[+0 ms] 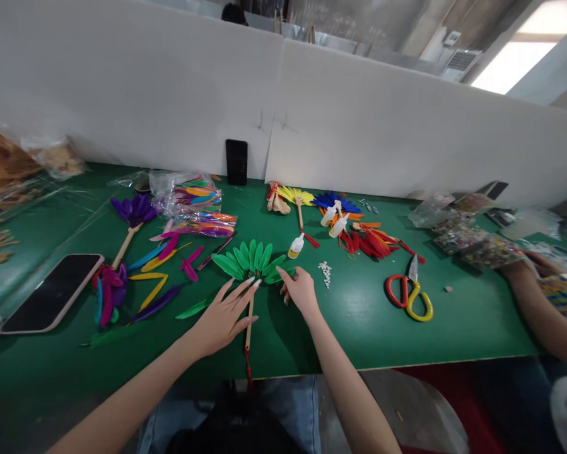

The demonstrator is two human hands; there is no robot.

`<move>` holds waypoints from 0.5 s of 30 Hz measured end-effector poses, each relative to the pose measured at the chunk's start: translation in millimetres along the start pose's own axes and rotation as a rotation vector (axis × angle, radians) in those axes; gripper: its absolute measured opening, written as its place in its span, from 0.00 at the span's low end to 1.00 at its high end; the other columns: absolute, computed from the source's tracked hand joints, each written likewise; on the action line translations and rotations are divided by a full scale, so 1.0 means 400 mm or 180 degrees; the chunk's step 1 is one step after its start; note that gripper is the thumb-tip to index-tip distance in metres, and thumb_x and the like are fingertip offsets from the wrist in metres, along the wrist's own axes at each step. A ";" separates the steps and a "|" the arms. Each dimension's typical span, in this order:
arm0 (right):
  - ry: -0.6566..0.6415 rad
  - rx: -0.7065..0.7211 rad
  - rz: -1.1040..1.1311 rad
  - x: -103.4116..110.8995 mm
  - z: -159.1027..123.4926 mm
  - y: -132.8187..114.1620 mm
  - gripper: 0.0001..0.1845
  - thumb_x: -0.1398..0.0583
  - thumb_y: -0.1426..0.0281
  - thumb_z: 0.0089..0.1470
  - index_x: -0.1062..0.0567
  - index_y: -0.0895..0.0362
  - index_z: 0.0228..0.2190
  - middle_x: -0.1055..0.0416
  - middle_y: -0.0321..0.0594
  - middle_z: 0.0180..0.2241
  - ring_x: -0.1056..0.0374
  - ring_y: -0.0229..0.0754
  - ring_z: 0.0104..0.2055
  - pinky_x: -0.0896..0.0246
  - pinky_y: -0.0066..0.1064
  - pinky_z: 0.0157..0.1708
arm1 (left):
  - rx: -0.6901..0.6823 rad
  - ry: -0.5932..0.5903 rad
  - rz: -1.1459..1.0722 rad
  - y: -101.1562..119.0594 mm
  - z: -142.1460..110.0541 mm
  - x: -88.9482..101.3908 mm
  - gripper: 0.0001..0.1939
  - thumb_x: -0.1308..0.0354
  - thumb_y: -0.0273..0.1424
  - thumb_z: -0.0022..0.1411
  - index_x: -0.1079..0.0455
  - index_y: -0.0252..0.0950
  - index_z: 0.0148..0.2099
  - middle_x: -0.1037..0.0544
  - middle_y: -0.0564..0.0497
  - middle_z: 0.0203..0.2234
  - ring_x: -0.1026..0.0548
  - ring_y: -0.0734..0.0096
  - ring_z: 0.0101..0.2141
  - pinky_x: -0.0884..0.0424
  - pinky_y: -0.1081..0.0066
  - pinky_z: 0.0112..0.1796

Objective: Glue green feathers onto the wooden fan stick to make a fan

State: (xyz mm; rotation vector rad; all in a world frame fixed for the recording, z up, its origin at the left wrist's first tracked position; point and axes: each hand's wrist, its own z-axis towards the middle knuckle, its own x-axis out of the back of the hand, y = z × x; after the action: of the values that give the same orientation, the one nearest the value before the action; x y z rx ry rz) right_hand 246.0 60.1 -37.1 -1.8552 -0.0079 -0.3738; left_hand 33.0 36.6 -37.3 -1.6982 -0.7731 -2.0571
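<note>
A fan of green feathers (252, 253) with a wooden handle (249, 325) and a red tassel lies in front of me. My left hand (229, 315) rests flat across its base, fingers stretched out on the feather roots and thumb against the handle. At the fan's right side, my right hand (299, 290) pinches a green feather (278, 272); its lower fingers are curled and partly hidden. A small white glue bottle (296, 246) stands just behind that hand. One loose green feather (193, 309) lies left of the fan.
Red-and-yellow-handled scissors (409, 293) and small white pieces (325, 274) lie to the right. Behind are yellow (296, 196) and blue feather fans (337, 203). A purple fan (134, 211), loose feathers and a phone (53, 293) are left. Another person's arm (543, 315) reaches in at far right.
</note>
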 end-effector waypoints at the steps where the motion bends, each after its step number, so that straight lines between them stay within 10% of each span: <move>1: 0.0059 0.0021 0.0001 0.005 0.001 0.002 0.18 0.40 0.53 0.45 0.35 0.55 0.26 0.35 0.29 0.10 0.44 0.33 0.07 0.48 0.23 0.06 | -0.0006 0.0012 -0.0002 0.000 0.000 0.000 0.31 0.63 0.41 0.68 0.69 0.36 0.66 0.50 0.48 0.62 0.55 0.64 0.61 0.61 0.57 0.59; 15: 0.0526 0.0824 -0.1031 0.038 0.006 0.019 0.17 0.48 0.54 0.53 0.31 0.55 0.33 0.33 0.33 0.13 0.37 0.41 0.15 0.48 0.28 0.17 | 0.0010 0.0020 -0.0025 0.001 0.002 0.003 0.31 0.63 0.42 0.67 0.69 0.38 0.66 0.49 0.49 0.61 0.54 0.64 0.61 0.62 0.57 0.59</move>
State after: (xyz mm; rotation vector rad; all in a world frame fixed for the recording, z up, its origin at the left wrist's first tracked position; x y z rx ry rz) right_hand 262.5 57.3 -41.1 -1.5624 -0.2359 -0.7162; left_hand 33.8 36.9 -35.9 -1.6889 -0.7821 -2.0643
